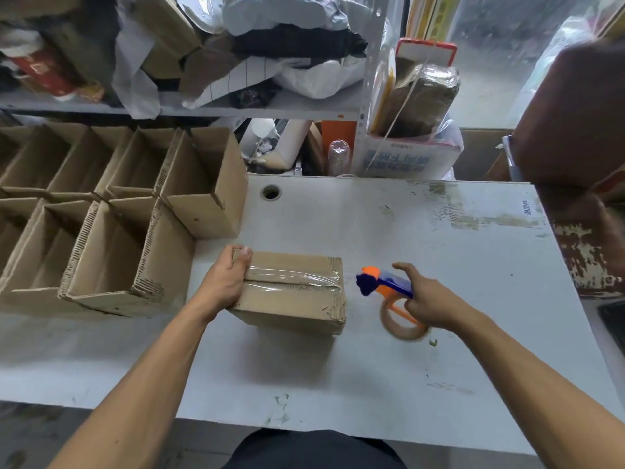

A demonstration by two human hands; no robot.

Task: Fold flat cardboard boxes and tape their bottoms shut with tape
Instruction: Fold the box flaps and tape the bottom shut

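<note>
I look down on a worn white tabletop (422, 238) that fills most of the view, with a cable hole near its far edge. On its left side stand the finished cardboard boxes (111, 211), open mouths up, packed in rows and touching one another. Behind them a metal shelf (257, 111) carries loose cardboard and plastic bags.

The box in hand (294, 292) sits at the middle of the tabletop, bottom up, with clear tape (292, 277) laid along the seam between its two flaps. My left hand (225, 282) grips its left end, thumb curled over the top edge. My right hand (427, 301) holds the orange and blue tape dispenser (389, 289) just to the right of the box and apart from it, some fingers curled round the handle and the forefinger lifted (the tool is blurred, so I cannot tell whether any tape joins it to the box).

I judge the seam taped. To finish it well, I would press the tape ends down over both side walls, check that the flaps lie flush, then turn the box upright and set it beside the others.

The white carton (411, 160) behind the tabletop carries blue printed characters, too blurred for me to read. A small blue label (526, 207) near the tabletop's right edge is likewise illegible.
</note>
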